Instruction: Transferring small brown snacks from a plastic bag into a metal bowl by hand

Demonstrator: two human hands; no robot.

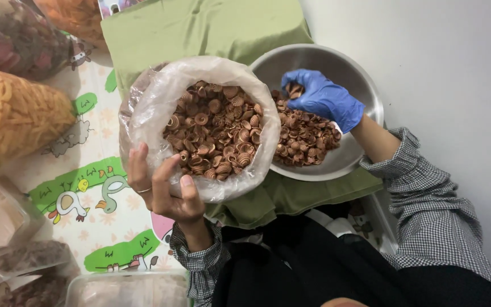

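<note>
A clear plastic bag (200,122) filled with brown shell-shaped snacks (214,128) is gripped at its rolled rim by the bare left hand (163,187), above a green cloth (200,28). Just beside the bag, a steel bowl (365,94) of the same snacks is reached into by the blue-gloved right hand (322,98), whose fingers are pinched closed on a few pieces. Bags of orange snacks (12,113) are seen on the left.

Left side: orange snack bag (12,113) and dark snack bags (18,261) crowd the patterned mat (95,165).
Centre: open shell-snack bag (160,102) touches the steel bowl (365,102).
Right: white wall (444,62), bare floor beside it.
</note>
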